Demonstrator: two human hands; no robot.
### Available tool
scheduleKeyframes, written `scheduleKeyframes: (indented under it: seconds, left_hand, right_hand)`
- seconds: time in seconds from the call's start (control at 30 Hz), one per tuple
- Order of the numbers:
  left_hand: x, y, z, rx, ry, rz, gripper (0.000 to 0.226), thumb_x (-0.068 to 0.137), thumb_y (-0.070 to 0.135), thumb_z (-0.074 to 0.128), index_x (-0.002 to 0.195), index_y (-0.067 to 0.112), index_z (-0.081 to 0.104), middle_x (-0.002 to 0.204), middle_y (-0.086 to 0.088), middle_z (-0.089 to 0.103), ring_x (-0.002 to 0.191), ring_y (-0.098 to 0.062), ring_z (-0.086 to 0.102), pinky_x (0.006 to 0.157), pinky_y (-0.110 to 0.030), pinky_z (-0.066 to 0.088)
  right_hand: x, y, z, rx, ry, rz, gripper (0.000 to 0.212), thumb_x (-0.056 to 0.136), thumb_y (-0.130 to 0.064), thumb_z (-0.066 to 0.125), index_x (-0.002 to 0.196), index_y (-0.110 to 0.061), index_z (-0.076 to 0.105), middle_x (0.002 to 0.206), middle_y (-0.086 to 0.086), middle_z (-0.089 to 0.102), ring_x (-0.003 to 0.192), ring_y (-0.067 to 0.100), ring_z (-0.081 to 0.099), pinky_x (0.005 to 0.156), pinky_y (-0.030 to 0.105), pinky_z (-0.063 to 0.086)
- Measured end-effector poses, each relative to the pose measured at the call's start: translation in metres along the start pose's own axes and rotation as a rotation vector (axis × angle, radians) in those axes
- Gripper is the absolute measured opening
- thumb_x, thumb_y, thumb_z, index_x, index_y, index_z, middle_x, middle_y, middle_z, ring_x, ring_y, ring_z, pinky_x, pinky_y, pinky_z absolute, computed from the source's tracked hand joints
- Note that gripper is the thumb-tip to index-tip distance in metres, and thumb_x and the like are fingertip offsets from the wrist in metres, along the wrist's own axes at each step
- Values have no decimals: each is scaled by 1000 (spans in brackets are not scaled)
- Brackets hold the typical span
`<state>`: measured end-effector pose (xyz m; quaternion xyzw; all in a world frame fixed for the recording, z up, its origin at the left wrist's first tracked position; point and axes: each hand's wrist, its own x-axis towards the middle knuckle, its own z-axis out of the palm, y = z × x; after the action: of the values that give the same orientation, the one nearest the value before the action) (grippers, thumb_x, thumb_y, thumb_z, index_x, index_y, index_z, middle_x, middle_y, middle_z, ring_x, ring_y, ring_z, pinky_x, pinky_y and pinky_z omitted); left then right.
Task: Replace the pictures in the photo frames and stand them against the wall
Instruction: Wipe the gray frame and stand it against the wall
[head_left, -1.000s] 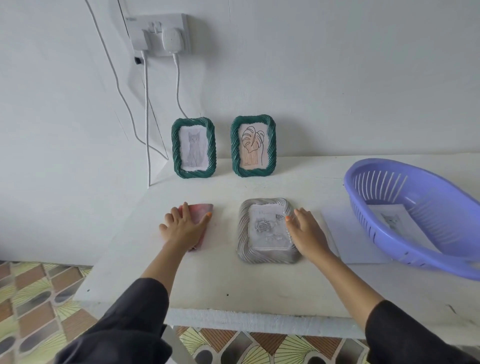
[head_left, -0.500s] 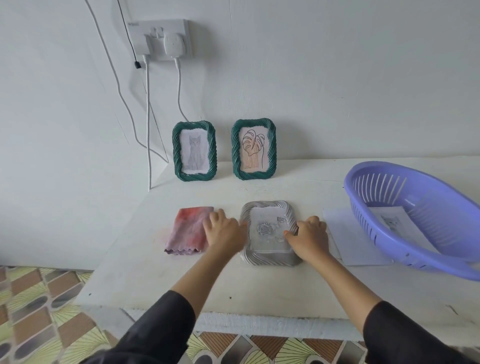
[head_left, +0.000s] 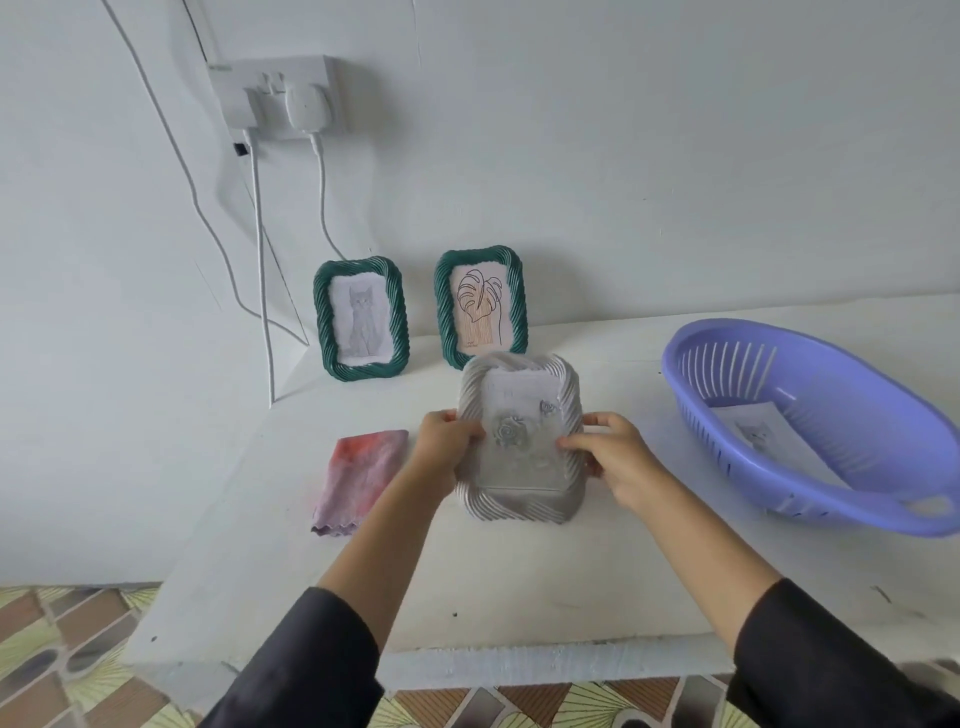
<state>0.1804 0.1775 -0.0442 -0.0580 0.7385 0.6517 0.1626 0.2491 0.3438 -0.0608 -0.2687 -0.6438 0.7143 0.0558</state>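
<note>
Grip: left hand (head_left: 445, 442), right hand (head_left: 613, 454) clasp grey photo frame (head_left: 519, 506) by its sides.
Tip: seemingly airborne; land base first, then lean.

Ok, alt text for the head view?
The left hand and right hand grip a grey frame with a rose drawing over a white table. A green cat frame and leaf frame stand against the wall; pink cloth left, purple basket right.

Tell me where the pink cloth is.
In the head view, the pink cloth lies on the table, just left of the left hand gripping the grey frame.
</note>
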Motion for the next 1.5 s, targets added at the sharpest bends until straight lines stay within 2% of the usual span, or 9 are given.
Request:
scheduleKeyframes:
  seconds: [0.1, 0.47, 0.57, 0.77, 0.87, 1.13, 1.23, 1.33, 1.5]
  left_hand:
    - [2, 21, -1, -69, -66, 47, 25, 78, -11, 50, 63, 8, 47, 63, -11, 53, 53, -21, 51, 46, -23, 46]
    - [52, 119, 67, -217, -138, 231, 18, 76, -10, 49, 75, 8, 46, 72, -12, 56, 61, -24, 54, 58, -31, 50]
    - [74, 134, 95, -226, -150, 248, 16, 75, -9, 49, 77, 6, 45, 75, -13, 54, 62, -23, 53, 56, -31, 49]
    - [118, 142, 140, -228, -78, 234, 20, 75, -8, 53, 77, 11, 44, 76, -11, 52, 62, -22, 52, 55, -30, 45]
    - [138, 138, 153, -243, -70, 200, 20, 74, -8, 52, 85, 8, 46, 83, -15, 54, 69, -25, 54, 60, -34, 48]
    - [175, 121, 172, -242, -64, 115, 21, 78, -7, 52, 79, 13, 44, 83, -12, 53, 69, -24, 54, 62, -35, 47]
    - [183, 115, 173, -254, -28, 106, 21, 77, -7, 51, 78, 12, 44, 88, -15, 53, 73, -25, 54, 64, -37, 47]
    - [189, 111, 172, -258, -21, 117, 21, 78, -8, 51, 79, 12, 44, 86, -14, 53, 78, -27, 54, 72, -41, 47]
    - [191, 108, 176, -222, -39, 154, 22, 80, -8, 49, 80, 14, 44, 81, -10, 50, 69, -22, 51, 62, -35, 44]
  right_hand:
    - [-1, -28, -5, 72, -143, 38, 14, 82, 4, 58, 77, -9, 55, 70, 7, 56, 60, 16, 53, 41, 15, 43]
    - [60, -155, -63, -128, -310, -1, 21, 84, -1, 46, 68, -13, 51, 54, -1, 55, 56, 13, 52, 57, 22, 45]
    - [92, -174, -82, -189, -362, 6, 19, 83, -1, 44, 71, -13, 51, 66, 1, 53, 62, 15, 51, 61, 24, 45]
    - [160, -189, -109, -313, -453, 19, 22, 68, -4, 54, 88, -13, 54, 84, 4, 56, 79, 19, 53, 76, 28, 46]
    - [189, -184, -111, -272, -459, 24, 27, 54, -7, 55, 80, -15, 54, 80, 4, 54, 76, 19, 52, 73, 28, 44]
    - [243, -167, -108, -36, -500, 106, 15, 51, -1, 50, 59, -14, 52, 58, 2, 55, 54, 17, 58, 64, 26, 48]
    - [254, -160, -110, -83, -530, 115, 22, 59, -4, 56, 79, -11, 62, 73, 5, 64, 68, 20, 61, 74, 31, 49]
    - [260, -151, -114, -174, -557, 138, 23, 81, -3, 50, 103, -9, 54, 94, 9, 60, 83, 21, 59, 79, 30, 48]
    - [267, -142, -116, -185, -561, 150, 28, 65, -4, 55, 91, -12, 54, 85, 7, 59, 73, 18, 61, 69, 27, 53]
